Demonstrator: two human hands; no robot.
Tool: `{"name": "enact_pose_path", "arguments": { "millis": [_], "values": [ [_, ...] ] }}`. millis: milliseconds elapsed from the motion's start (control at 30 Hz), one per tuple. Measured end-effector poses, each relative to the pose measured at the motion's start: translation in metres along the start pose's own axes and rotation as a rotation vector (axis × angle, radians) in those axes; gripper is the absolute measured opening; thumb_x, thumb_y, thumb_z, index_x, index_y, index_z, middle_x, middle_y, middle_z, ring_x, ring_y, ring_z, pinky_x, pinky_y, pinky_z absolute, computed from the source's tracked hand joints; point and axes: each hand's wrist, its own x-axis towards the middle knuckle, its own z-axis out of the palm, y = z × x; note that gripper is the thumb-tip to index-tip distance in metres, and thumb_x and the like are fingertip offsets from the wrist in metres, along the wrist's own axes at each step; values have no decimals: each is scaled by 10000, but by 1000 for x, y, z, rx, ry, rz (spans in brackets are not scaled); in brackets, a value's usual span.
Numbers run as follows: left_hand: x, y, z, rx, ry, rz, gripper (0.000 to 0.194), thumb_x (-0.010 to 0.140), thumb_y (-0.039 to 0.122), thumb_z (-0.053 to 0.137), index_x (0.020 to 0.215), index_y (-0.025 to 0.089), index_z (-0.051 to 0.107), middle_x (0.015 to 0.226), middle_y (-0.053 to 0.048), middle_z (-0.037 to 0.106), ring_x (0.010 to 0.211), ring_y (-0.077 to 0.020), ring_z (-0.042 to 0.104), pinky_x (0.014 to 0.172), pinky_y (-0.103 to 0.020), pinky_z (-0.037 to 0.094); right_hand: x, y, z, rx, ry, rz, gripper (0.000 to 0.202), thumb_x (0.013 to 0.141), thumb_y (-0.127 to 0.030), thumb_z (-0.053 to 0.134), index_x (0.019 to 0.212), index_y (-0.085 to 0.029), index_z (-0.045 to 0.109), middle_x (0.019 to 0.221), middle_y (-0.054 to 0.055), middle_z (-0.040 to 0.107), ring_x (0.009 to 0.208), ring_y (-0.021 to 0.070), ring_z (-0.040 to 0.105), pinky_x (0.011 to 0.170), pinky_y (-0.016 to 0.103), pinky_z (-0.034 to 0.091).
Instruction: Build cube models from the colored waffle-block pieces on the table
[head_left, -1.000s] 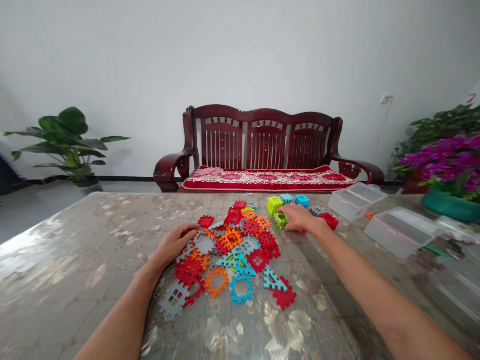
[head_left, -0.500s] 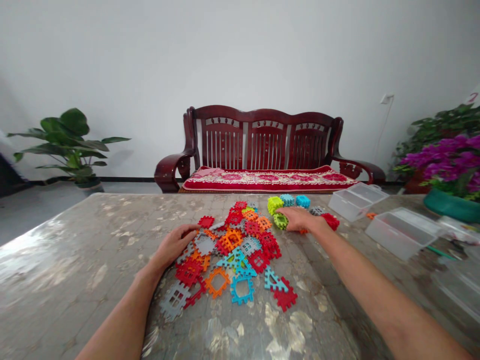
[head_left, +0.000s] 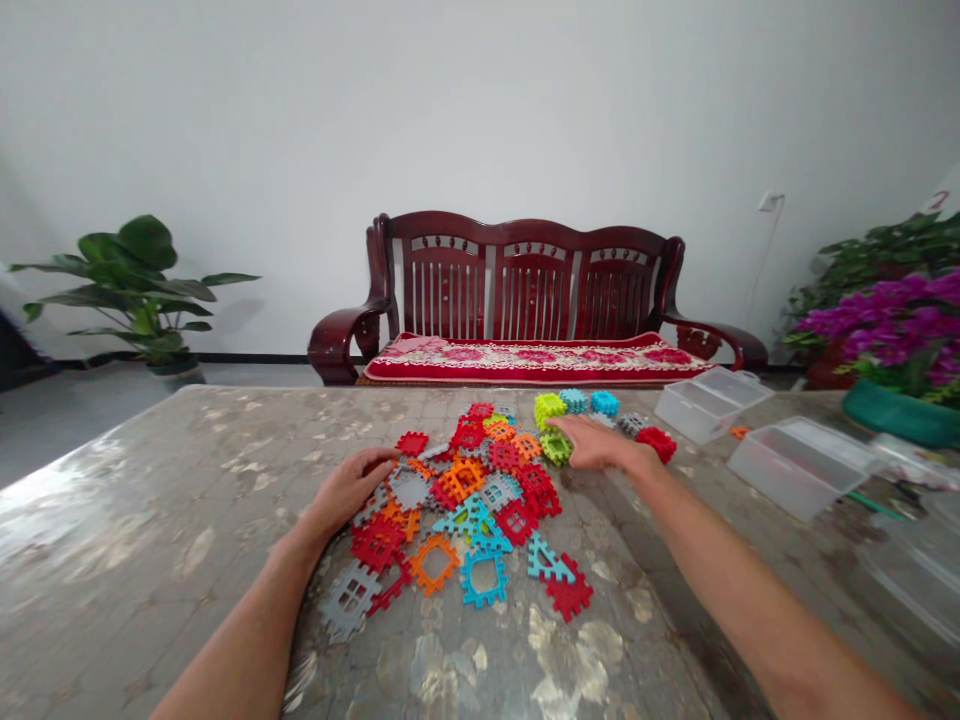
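Observation:
A heap of toothed plastic building tiles (head_left: pixel 463 480) in red, orange, grey, blue and green is spread over the middle of the table. My left hand (head_left: pixel 356 487) rests at the heap's left edge, fingers loosely bent and touching the grey tiles there, holding nothing that I can see. Right of the heap, my right hand (head_left: pixel 598 443) has its fingers around the near stack of lime-green tiles (head_left: pixel 556 448); its thumb is mostly hidden. Just behind that is another lime-green stack (head_left: pixel 550 405), beside two blue stacks (head_left: pixel 574 400).
Grey tiles (head_left: pixel 632 423) and a red stack (head_left: pixel 657 444) lie beyond my right hand. Two clear plastic boxes (head_left: pixel 802 465) stand on the right, near a teal pot (head_left: pixel 900 412) of purple flowers. A wooden bench (head_left: pixel 499 300) is behind the patterned table (head_left: pixel 187 520).
My right hand has shifted slightly left, its index finger reaching farther over the near green stack, which has moved a little left too. My left hand has stayed in place.

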Motion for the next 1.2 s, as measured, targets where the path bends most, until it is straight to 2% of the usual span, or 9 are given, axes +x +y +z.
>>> {"name": "enact_pose_path", "arguments": {
  "millis": [133,267,333,433,567,800,1000,1200],
  "values": [
    [1,-1,1,-16,17,-2,529,787,604,536,1076,222,760,1129,-63,768,1054,-277,688,1003,-394,498,1,-18,-4,57,68,57,795,692,-239,660,1461,-165,475,1483,147,514,1349,336,480,1142,432,340],
    [0,1,0,-18,7,-7,528,790,599,531,1082,222,758,1124,-63,769,1058,-276,686,998,-391,500,3,-38,1,-8,24,142,748,768,-413,667,1441,-143,484,1469,184,510,1341,350,480,1108,451,371],
    [0,2,0,-8,-5,-4,516,804,578,515,1089,222,756,1125,-62,767,1056,-275,685,991,-393,502,4,-43,4,-44,12,179,678,784,-397,659,1400,-150,524,1422,184,550,1306,340,515,1074,431,403],
    [-1,3,0,7,-4,8,496,818,548,498,1086,224,760,1127,-61,765,1048,-274,685,984,-395,504,5,-44,9,-58,7,190,568,788,-288,638,1339,-159,579,1337,169,615,1239,310,573,1027,379,434],
    [-2,5,0,10,2,8,483,822,540,503,1091,233,759,1096,-51,773,1015,-267,692,963,-384,516,4,-40,12,-75,19,204,543,783,-207,610,1323,-164,594,1310,157,631,1215,289,587,1004,347,439],
    [-2,5,-1,12,11,13,486,815,553,506,1076,236,764,1104,-50,772,1027,-268,694,972,-383,513,4,-40,15,-90,49,221,485,835,-323,593,1296,-177,619,1320,155,619,1221,300,570,1012,376,431],
    [-1,3,0,-4,1,7,497,811,558,512,1090,230,761,1103,-55,772,1024,-273,692,977,-393,512,3,-42,15,-91,64,234,425,817,-223,578,1232,-199,664,1280,138,645,1194,289,583,990,365,440],
    [-2,5,0,-24,12,-24,521,777,602,540,1065,231,765,1095,-60,777,1028,-281,688,976,-401,513,-5,-42,15,-77,91,210,495,809,-256,595,1299,-194,617,1335,138,606,1218,293,559,1017,381,428]
  ]
}}
